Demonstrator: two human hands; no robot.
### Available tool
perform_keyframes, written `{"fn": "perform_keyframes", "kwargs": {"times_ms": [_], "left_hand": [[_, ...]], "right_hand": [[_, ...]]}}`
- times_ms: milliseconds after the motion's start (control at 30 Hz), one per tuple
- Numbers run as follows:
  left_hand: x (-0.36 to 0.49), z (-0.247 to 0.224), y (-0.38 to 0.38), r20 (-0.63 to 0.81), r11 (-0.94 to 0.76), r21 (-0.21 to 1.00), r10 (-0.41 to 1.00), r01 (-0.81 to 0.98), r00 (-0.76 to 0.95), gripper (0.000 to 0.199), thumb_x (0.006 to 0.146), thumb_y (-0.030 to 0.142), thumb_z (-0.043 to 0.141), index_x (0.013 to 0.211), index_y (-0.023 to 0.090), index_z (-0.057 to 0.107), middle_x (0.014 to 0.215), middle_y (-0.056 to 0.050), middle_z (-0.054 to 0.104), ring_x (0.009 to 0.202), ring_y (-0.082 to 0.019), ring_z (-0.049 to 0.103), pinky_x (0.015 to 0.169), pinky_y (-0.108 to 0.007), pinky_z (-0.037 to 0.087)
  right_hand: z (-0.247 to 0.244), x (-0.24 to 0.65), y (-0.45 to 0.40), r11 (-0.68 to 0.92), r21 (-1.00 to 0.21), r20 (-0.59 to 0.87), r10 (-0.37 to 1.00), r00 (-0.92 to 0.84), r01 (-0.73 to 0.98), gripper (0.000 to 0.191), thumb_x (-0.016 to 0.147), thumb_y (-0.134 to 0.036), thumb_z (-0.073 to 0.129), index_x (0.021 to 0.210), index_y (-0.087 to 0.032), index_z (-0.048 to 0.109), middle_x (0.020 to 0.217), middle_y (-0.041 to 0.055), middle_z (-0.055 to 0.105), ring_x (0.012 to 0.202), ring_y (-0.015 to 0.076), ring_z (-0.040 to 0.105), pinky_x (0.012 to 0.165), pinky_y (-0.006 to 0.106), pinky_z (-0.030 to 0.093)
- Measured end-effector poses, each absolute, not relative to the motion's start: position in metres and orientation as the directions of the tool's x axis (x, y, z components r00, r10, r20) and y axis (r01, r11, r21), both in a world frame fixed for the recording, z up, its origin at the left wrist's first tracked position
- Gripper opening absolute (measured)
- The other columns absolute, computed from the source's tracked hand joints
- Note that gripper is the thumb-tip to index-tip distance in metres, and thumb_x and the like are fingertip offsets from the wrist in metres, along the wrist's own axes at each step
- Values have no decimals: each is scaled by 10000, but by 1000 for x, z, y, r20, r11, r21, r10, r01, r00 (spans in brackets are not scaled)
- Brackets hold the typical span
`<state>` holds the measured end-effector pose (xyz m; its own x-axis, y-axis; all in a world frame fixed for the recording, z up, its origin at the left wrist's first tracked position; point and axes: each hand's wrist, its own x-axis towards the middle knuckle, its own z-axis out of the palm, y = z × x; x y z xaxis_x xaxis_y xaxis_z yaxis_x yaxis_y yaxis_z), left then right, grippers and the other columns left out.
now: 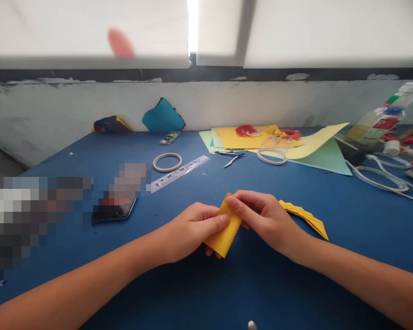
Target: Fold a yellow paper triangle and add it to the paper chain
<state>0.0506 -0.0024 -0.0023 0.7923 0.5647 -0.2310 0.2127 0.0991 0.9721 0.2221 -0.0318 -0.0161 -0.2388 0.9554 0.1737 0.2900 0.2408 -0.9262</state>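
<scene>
On my feed: left hand (pixel 194 225) pinches the folded yellow paper (pixel 224 237) mid-length, right hand (pixel 265 217) its far end; it's between them over the blue tabletop (pixel 165 293), long axis slanting away-right.

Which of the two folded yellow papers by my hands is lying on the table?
The curved, pleated yellow paper strip beside your right hand; the other, a smooth, oblong folded yellow paper, is held by that hand and your left hand.
</scene>
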Motion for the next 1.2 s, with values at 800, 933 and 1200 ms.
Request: {"fn": "perform_keyframes", "kwargs": {"times_ms": [800, 933, 1200], "left_hand": [[52, -3, -2, -230, 63, 970, 569, 236, 790, 263, 870, 341, 446, 815, 134, 598, 605, 35, 496, 533, -73, 457, 503, -181, 378], [52, -3, -3, -225, 58, 971, 564, 233, 794, 273, 881, 339, 425, 831, 136, 600, 604, 33, 497, 536, -78, 462, 511, -186, 379], [52, -3, -6, 27, -234, 945, 756, 231, 654, 319, 898, 334, 395, 858, 140, 646, 649, 12, 542, 573, -88, 449, 537, -192, 353]], "right_hand": [[-16, 223, -32, 197, -946, 128, 956, -265, 256, 311, 871, -419, 450, 689, -176, 518, 573, -40, 436, 507, 78, 406, 466, 208, 325], [-18, 223, -30, 177, -956, 110, 956, -274, 233, 318, 863, -441, 461, 708, -172, 529, 590, -37, 446, 519, 77, 406, 475, 208, 325], [-16, 222, -27, 106, -979, 50, 954, -297, 176, 391, 857, -518, 417, 670, -177, 455, 533, -40, 410, 522, 92, 379, 514, 232, 332]]}}
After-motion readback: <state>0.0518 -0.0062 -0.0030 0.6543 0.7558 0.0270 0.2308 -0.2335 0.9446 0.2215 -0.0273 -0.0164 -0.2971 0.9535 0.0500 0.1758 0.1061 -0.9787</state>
